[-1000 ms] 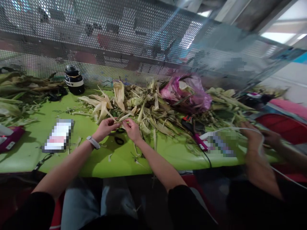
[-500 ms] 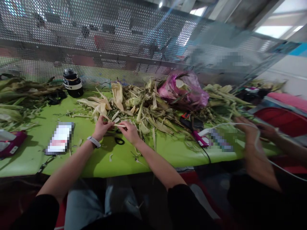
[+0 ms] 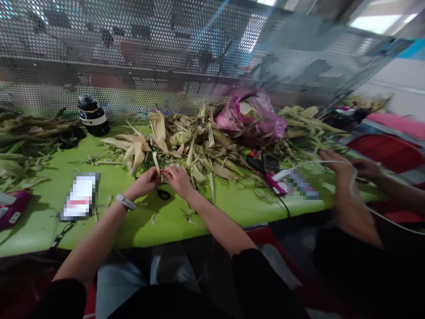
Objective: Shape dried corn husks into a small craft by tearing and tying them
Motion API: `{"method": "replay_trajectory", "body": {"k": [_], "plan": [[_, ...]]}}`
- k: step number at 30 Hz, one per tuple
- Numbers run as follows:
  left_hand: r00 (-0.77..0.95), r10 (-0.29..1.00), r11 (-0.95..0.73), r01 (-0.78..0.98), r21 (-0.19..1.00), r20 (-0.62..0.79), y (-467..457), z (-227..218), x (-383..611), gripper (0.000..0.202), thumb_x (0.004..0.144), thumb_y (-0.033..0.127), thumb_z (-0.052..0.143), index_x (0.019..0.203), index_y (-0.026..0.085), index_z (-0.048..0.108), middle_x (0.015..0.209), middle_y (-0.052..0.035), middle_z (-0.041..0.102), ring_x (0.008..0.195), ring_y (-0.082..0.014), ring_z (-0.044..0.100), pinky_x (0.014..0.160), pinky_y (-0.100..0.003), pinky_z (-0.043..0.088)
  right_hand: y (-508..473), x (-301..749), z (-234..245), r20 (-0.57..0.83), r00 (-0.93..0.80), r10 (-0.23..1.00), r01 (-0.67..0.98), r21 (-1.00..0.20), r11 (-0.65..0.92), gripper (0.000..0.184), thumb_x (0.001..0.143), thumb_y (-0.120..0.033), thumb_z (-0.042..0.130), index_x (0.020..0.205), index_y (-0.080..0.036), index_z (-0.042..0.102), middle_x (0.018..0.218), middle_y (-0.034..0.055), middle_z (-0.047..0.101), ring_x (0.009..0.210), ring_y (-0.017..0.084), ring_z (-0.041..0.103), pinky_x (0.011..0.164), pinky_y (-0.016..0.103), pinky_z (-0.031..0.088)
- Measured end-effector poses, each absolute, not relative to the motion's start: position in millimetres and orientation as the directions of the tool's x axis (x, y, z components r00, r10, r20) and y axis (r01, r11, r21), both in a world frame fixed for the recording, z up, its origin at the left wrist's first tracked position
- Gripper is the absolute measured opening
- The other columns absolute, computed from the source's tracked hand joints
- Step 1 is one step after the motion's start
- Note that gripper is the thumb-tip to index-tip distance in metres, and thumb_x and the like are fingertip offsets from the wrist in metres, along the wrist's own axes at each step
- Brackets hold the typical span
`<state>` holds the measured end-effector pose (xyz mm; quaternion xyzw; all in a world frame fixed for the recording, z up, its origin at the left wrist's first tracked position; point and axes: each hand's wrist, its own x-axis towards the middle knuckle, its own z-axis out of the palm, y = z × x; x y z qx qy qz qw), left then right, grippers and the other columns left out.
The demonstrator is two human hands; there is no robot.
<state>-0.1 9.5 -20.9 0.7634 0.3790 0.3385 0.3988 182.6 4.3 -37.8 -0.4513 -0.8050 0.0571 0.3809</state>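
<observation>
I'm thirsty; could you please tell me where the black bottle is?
In the head view, the black bottle stands back left on the green table, by the perforated screen.

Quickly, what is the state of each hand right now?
Left hand: closed, pinching a corn husk strip.
Right hand: closed on the same corn husk strip.

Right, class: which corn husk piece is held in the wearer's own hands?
The narrow pale husk strip, pinched between the left hand and right hand, its end sticking up in front of the husk pile; the rest lie loose on the green table.
</observation>
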Motion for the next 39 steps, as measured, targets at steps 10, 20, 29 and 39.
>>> {"method": "replay_trajectory", "body": {"k": [10,20,29,39], "plan": [[0.38,0.91,-0.2,0.056,0.978,0.165,-1.9,-11.6,5.4,0.028,0.082,0.031,0.065,0.106,0.019,0.058,0.095,-0.0017,0.063,0.082,-0.0132,0.059,0.073,-0.025,0.048,-0.8,175.3,-40.7,0.397,-0.052,0.916,0.332,-0.859,0.391,0.022,0.092,-0.043,0.051,0.094,-0.021,0.054,0.084,0.0052,0.068,0.075,0.02,0.065,0.069,0.032,0.051],[0.042,0.995,-0.093,-0.067,0.993,0.096,8.2,-16.8,3.5,0.043,0.071,0.043,0.076,0.1,0.016,0.058,0.067,0.003,0.059,0.058,-0.0098,0.055,0.058,-0.021,0.046,2.0,176.5,-39.2,0.33,-0.055,0.942,0.229,-0.914,0.334,0.051,0.082,-0.052,0.065,0.118,-0.019,0.05,0.072,-0.0004,0.062,0.067,0.017,0.061,0.066,0.03,0.05],[0.044,0.985,-0.168,0.036,0.985,0.166,11.4,-19.4,0.8,0.034,0.077,0.038,0.07,0.101,0.017,0.06,0.061,0.0043,0.052,0.053,-0.0094,0.046,0.05,-0.021,0.037,-5.6,176.2,-37.2,0.343,-0.183,0.921,0.255,-0.888,0.382,0.032,0.092,-0.043,0.056,0.114,-0.02,0.057,0.082,0.0035,0.069,0.068,0.017,0.065,0.067,0.031,0.053],[0.1,0.986,-0.15,0.208,0.967,0.131,11.2,-18.5,-0.7,0.029,0.074,0.03,0.066,0.1,0.018,0.066,0.063,0.0034,0.049,0.058,-0.0128,0.043,0.054,-0.023,0.037,-7.4,181.4,-33.5,0.56,-0.3,0.772,0.643,-0.48,0.598,0.024,0.097,-0.03,0.048,0.093,-0.019,0.069,0.091,0.0094,0.063,0.095,0.022,0.059,0.09,0.036,0.047]]}}
